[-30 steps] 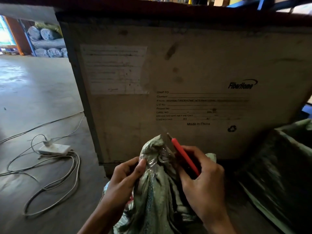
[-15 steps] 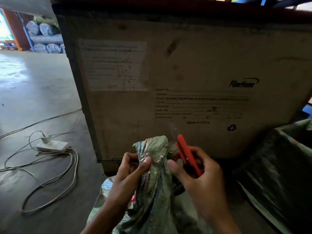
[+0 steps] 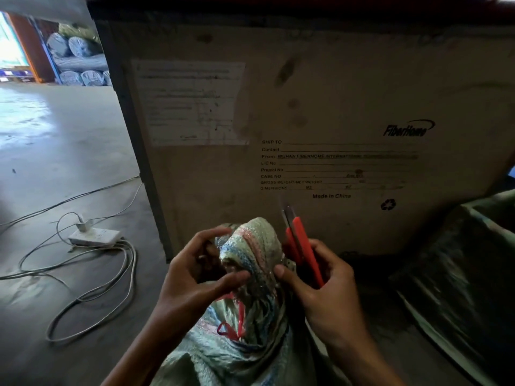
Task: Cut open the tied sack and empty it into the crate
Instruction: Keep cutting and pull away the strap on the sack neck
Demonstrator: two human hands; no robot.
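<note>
Sack (image 3: 250, 324): pale green woven, red tie, standing upright, neck pointing twelve o'clock; left hand (image 3: 192, 277) pinching neck; right hand (image 3: 320, 291) gripping red scissors (image 3: 302, 246).

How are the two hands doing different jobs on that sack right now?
The left hand carries no tool and pinches the bunched neck of the woven sack; the right hand holds red-handled scissors. The left hand's fingers curl around the neck's left side, while only the right hand's thumb touches the sack, and the scissor blades point up, clear of it. Both are bare and meet at the neck.
</note>
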